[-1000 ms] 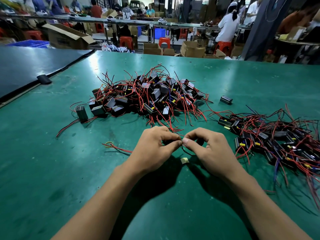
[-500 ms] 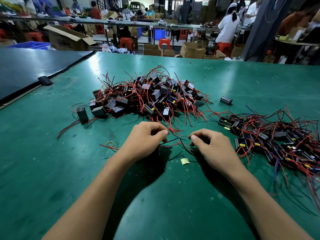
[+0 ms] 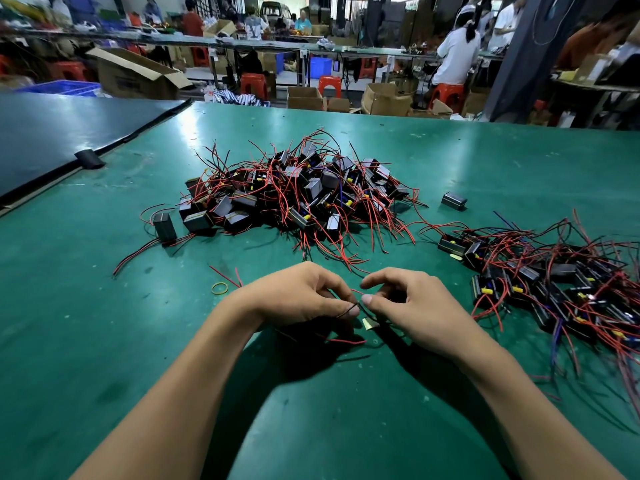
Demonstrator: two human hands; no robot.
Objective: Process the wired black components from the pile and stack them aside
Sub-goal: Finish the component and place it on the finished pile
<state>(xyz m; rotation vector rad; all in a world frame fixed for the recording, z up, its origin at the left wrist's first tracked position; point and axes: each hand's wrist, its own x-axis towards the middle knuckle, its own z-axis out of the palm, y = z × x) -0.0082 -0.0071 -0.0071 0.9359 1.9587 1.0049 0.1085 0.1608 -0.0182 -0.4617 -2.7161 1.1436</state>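
A pile of black box components with red and black wires (image 3: 298, 192) lies in the middle of the green table (image 3: 104, 323). A second spread of such components (image 3: 554, 282) lies at the right. In front of the pile, my left hand (image 3: 298, 296) pinches thin red and black wires (image 3: 349, 308) between thumb and fingers. My right hand (image 3: 412, 306) is close beside it, fingers curled, thumb tip at the same wires. The component these wires belong to is hidden under my hands. A small pale scrap (image 3: 367, 323) lies just below my fingertips.
A yellow rubber band (image 3: 220, 288) lies left of my left hand. One loose black component (image 3: 453, 200) sits between the two heaps, another (image 3: 165, 226) stands left of the pile. A dark mat (image 3: 69, 133) covers the far left. People work at benches behind.
My hands moved back together from slightly apart and came a little nearer to me. Both now meet on the wires above the pale scrap.
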